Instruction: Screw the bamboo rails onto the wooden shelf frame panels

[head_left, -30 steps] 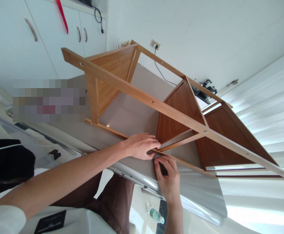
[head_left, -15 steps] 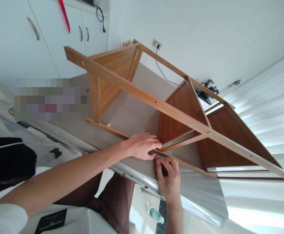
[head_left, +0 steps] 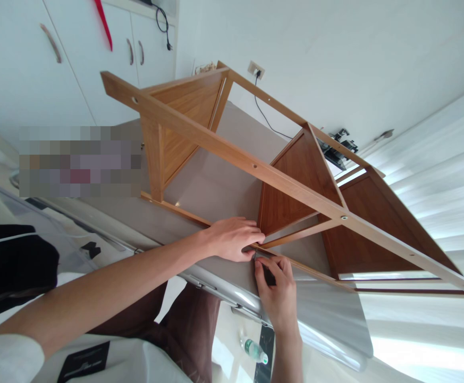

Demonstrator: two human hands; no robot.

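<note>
A wooden shelf unit [head_left: 200, 138] lies on its side on a grey-topped table [head_left: 116, 215]. My left hand [head_left: 234, 239] is closed over its near lower rail, beside the middle shelf board [head_left: 285, 186], with the thumb below the rail. Just right of that thumb, my right hand [head_left: 276, 276] pinches a thin metal piece [head_left: 255, 254] against the same rail. Fingertips hide most of this piece, so its exact kind cannot be told. Along the upper rail are several holes, and a metal bolt head [head_left: 344, 217] shows in one.
White cabinets [head_left: 84, 64] stand at the back left, a wall socket with a plugged-in cord [head_left: 269, 125] behind the unit. Curtains [head_left: 435, 175] hang at the right. A plastic bottle [head_left: 254, 350] lies on the floor below the table's metal edge [head_left: 216, 290].
Both hands stay at the same place on the rail. My right hand and wrist have shifted very slightly right. The view has tilted a little.
</note>
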